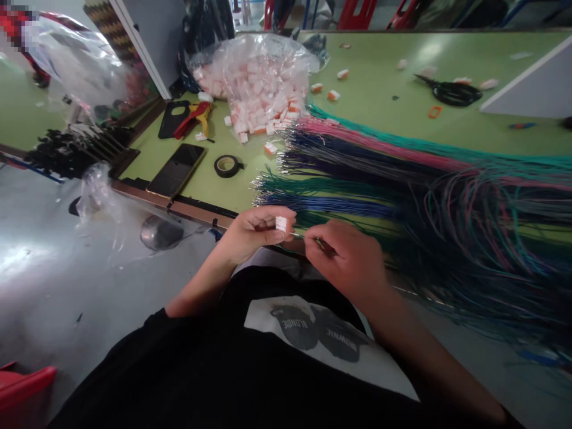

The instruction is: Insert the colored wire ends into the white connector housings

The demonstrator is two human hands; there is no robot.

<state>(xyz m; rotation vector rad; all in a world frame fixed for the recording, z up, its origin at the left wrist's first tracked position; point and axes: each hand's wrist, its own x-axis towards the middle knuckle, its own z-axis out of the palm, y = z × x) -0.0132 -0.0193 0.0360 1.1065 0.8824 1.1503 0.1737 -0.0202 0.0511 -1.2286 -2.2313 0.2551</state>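
Between the thumb and fingers of my left hand [252, 233] is a small white-and-orange plastic connector housing [283, 224]. Just to its right, my right hand [346, 253] pinches a thin green wire [298, 235] whose end points at the housing's orange side. Whether the wire tip is inside the housing I cannot tell. Both hands are over the table's front edge, close to my body. Beyond them lie bundles of wires with metal-tipped ends: dark green [290, 183], blue [330, 204], dark navy [330, 155] and pink [357, 134].
A clear bag of connector housings [263, 83] stands at the back. Left of the wires are black tape [227, 166], a phone [176, 171] and a red-yellow hand tool [194, 119]. Black scissors [453, 92] lie far right. Loose wires [482, 286] hang over the right edge.
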